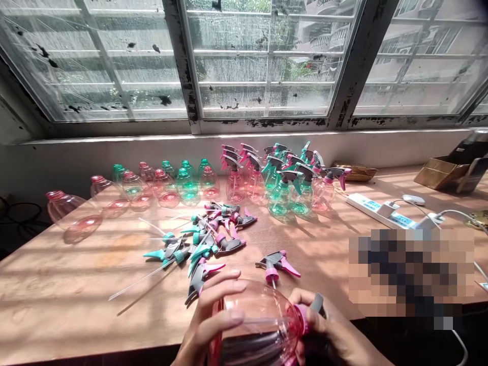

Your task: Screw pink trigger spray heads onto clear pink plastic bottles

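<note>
My left hand (213,317) wraps round the body of a clear pink spray bottle (259,320) lying on its side at the table's near edge. Fingers of my right hand (328,330) are closed on its neck, around a pink and grey trigger sprayer head (310,310) seated there. Just beyond the bottle, a loose pink and grey sprayer head (276,264) lies on the wooden table (68,295).
A pile of loose teal and pink sprayer heads (206,239) with dip tubes lies mid-table. Open pink and green bottles (160,185) stand at back left, assembled spray bottles (285,178) at back centre. A white power strip (385,211), cardboard box (438,173) and cables lie right.
</note>
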### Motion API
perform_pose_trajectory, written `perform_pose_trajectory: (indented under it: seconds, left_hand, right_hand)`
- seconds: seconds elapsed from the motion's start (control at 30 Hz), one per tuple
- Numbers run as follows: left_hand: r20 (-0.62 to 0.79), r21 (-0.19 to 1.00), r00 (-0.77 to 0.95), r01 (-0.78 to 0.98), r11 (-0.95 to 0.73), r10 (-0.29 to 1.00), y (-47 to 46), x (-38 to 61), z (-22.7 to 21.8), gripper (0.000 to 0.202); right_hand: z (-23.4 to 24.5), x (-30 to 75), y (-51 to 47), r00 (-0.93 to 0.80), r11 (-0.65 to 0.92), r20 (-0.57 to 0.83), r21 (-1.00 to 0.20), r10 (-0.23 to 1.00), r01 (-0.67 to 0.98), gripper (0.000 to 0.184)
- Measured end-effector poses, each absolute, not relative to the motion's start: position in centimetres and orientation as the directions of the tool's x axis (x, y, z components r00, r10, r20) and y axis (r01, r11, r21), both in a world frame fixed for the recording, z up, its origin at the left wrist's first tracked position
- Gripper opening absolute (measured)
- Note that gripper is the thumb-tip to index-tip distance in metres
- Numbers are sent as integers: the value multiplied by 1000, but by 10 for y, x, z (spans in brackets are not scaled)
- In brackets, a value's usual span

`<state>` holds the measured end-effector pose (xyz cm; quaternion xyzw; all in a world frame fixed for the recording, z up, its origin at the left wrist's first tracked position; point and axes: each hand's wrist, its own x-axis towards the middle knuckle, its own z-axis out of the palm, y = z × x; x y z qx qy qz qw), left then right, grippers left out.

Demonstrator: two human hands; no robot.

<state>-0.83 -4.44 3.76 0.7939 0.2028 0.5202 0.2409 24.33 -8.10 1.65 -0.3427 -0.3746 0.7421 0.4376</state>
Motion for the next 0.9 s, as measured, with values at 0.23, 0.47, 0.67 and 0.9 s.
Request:
perform_pose_trajectory:
  seconds: [0.23, 0.47, 0.67, 0.9]
  left_hand:
    - [526, 693, 389, 319, -646, 756, -17, -13, 12, 68]
    - [472, 390, 661, 438, -810, 584, -23, 1, 1, 71]
    - [471, 387, 672, 425, -818, 572, -22, 0, 4, 68]
    - [406, 424, 690, 438, -792, 599, -22, -1, 6, 55]
  right_hand:
    - [62, 268, -50, 150, 292, 359, -893, 921, 343, 34]
    - [139, 284, 68, -124, 359, 637, -254, 760, 898, 25]
    - [164, 265, 155, -224, 261, 414, -34, 882, 965, 32]
    - [156, 249, 190, -281, 283, 302, 39, 911, 958, 24]
